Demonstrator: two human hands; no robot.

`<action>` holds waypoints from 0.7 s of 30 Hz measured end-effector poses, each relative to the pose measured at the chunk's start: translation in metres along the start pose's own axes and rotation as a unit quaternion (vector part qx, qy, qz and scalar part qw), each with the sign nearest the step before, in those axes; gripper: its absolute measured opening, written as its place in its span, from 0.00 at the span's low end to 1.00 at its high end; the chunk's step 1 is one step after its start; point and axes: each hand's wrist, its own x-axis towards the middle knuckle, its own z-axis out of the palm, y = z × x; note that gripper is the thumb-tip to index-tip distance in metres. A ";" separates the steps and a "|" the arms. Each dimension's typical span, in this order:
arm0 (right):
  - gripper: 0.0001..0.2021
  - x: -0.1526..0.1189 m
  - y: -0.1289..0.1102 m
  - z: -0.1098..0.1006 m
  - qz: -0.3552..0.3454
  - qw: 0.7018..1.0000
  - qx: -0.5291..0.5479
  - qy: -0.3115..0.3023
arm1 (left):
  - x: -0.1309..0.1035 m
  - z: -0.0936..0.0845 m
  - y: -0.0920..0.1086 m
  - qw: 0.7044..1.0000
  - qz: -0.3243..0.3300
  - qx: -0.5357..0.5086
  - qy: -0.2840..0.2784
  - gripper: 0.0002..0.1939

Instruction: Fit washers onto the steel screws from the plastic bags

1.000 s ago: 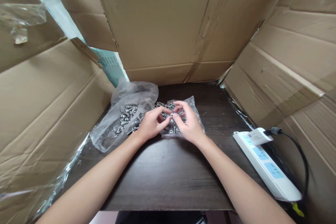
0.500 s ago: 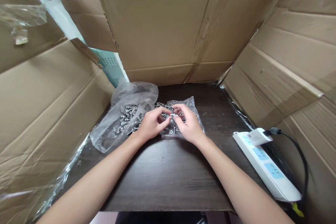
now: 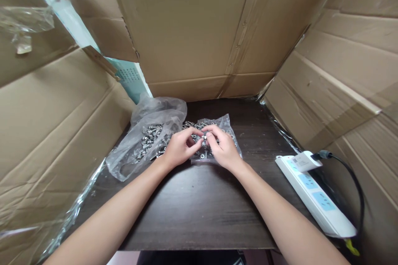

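Between the fingertips of both hands is a small metal bolt [image 3: 204, 137], held over a clear plastic bag [image 3: 226, 122] with nuts and washers on it. My left hand [image 3: 182, 145] pinches it from the left, and my right hand [image 3: 222, 145] closes thumb and fingers on it from the right. Its exact shape is partly hidden by the fingers. To the left of my left hand, many bolts [image 3: 151, 138] lie in a crumpled translucent bag [image 3: 121, 159].
A dark wooden table [image 3: 192, 211] carries everything. On its right lies a white power strip [image 3: 334, 217] with a plugged-in adapter and black cable [image 3: 357, 178]. Cardboard walls [image 3: 192, 29] stand at the back, left and right.
The fingers of my right hand have curled and shifted slightly around the small metal piece, which now shows less of its length. My left hand has hardly moved.
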 end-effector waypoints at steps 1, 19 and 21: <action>0.10 0.000 0.000 0.000 0.002 1.000 0.002 -0.003 | 0.000 0.000 0.000 1.000 -0.002 0.000 -0.001 0.06; 0.16 -0.002 0.001 0.001 -0.044 0.997 -0.060 0.016 | -0.001 0.000 0.001 1.000 -0.002 -0.007 -0.002 0.05; 0.14 -0.002 0.001 0.001 -0.048 0.997 -0.061 0.007 | -0.001 0.000 0.001 1.000 -0.003 -0.007 -0.006 0.05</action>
